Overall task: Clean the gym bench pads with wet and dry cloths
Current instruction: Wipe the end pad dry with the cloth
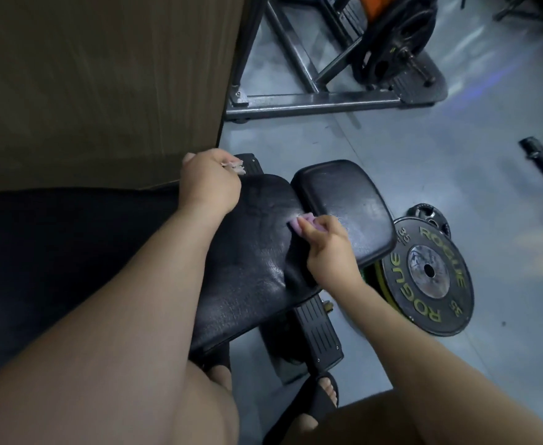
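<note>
A black gym bench lies below me, with a long back pad (247, 268) and a smaller seat pad (344, 207) beyond it. My right hand (329, 252) is closed on a purple cloth (77, 224) pressed at the gap between the two pads. My left hand (207, 181) rests on the far left corner of the long pad, gripping a pale crumpled cloth (236, 167) that sticks out past my knuckles. The long pad's surface looks shiny and streaked.
A black Rogue 35 weight plate (431, 277) lies on the grey floor right of the bench, over a yellow-edged plate. A brown wall panel (103, 85) stands at left. A steel machine frame (312, 101) with loaded plates sits ahead. My sandalled foot (315, 403) is by the bench's foot plate (318, 335).
</note>
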Available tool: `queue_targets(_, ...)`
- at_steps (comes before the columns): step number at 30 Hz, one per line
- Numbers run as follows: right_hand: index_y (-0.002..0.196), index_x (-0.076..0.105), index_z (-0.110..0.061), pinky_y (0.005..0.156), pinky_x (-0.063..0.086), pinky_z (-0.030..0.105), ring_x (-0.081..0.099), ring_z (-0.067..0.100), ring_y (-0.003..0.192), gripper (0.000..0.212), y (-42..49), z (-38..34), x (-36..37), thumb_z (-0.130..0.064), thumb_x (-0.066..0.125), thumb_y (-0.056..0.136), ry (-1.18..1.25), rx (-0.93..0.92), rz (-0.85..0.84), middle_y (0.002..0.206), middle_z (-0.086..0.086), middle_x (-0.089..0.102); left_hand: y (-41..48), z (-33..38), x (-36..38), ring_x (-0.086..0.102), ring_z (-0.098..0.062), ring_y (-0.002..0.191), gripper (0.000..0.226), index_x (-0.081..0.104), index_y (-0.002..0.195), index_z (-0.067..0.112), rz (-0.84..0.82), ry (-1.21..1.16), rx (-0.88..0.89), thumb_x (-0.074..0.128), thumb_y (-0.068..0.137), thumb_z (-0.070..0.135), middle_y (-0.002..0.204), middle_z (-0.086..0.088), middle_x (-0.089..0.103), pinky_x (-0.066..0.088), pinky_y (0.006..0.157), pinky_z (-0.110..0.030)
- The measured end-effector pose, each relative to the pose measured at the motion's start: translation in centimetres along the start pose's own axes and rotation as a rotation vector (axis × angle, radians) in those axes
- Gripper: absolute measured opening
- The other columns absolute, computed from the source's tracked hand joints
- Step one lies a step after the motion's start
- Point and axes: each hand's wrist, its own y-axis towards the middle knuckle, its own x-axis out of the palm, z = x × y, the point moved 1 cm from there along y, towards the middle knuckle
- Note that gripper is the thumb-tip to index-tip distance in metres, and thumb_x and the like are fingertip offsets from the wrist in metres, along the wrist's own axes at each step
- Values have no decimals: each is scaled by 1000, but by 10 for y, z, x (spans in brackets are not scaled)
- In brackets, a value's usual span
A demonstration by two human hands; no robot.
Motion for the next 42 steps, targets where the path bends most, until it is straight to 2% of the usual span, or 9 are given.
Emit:
queue_targets(2, 130, 70, -18, 101, 31, 5, 60, 21, 115, 36, 33, -6, 7, -6, 58, 98, -17, 39, -5, 118, 7, 59, -6, 3, -5, 49, -14, 74, 38, 74, 114, 23, 0, 14, 1, 42, 99, 8, 135, -9, 48, 39, 65, -18)
queue_targets(8, 133, 67, -17, 102, 51, 38, 60, 30, 106, 47, 18, -9, 9, 2, 55, 92, -119, 6, 26, 115, 5, 56, -13, 4, -5, 50, -20, 95, 43, 73, 117, 25, -74, 41, -9, 42, 97, 3, 144, -9, 42, 38, 76, -21)
queue_targets(12, 123, 75, -14, 92, 42, 8, 57, 9, 88, 30, -34, 1, -35, -3, 65, 96, -83, -99, -22, 102, -3, 52, -16, 9, 4, 49, -11, 92, 40, 71, 119, 24, -163, 34, 40, 42, 98, 5, 149, -8, 40, 35, 76, -13)
queue_targets(19, 128, 68, -11, 93, 57, 52, 64, 43, 101, 37, 23, 37, -29, -6, 61, 92, -306, -47, -6, 114, 24, 59, -22, 5, 11, 51, -19, 97, 35, 71, 122, 22, -199, 98, 78, 49, 98, 9, 141, -10, 43, 39, 85, -20)
queue_targets(29, 124, 74, -15, 80, 56, 40, 57, 31, 86, 41, -26, 25, -42, -7, 45, 95, -256, -157, -115, 104, 12, 58, -14, 10, 6, 51, -24, 92, 37, 69, 123, 24, -139, 152, 68, 49, 96, 8, 136, -10, 44, 42, 77, -30)
queue_targets(32, 117, 77, -19, 90, 40, 3, 58, 13, 87, 30, -7, 9, -47, -3, 60, 98, -109, -5, 12, 101, 3, 55, -12, 9, 0, 53, -26, 92, 36, 69, 121, 24, -100, 143, 65, 49, 96, 9, 131, -9, 46, 43, 75, -31)
queue_targets(34, 121, 75, -15, 91, 34, -3, 59, 9, 90, 29, 2, -10, -34, -3, 63, 98, -44, -14, 57, 102, 4, 56, -11, 6, -6, 53, -26, 91, 36, 69, 122, 23, -85, 141, 58, 48, 96, 9, 130, -10, 47, 44, 75, -31)
queue_targets(38, 122, 71, -13, 92, 56, 36, 65, 31, 95, 27, 31, -30, 11, -9, 60, 97, -59, -167, 11, 107, 12, 59, -10, 0, -20, 54, -25, 90, 37, 70, 120, 24, -45, 132, 7, 47, 97, 6, 136, -8, 45, 42, 73, -30)
queue_targets(42, 109, 69, -13, 85, 56, 44, 62, 31, 95, 22, 55, -47, 23, -6, 56, 94, -68, -108, 58, 101, 9, 56, -11, -4, -31, 53, -24, 88, 39, 71, 114, 24, -16, 111, -26, 46, 95, 2, 138, -8, 45, 42, 74, -28)
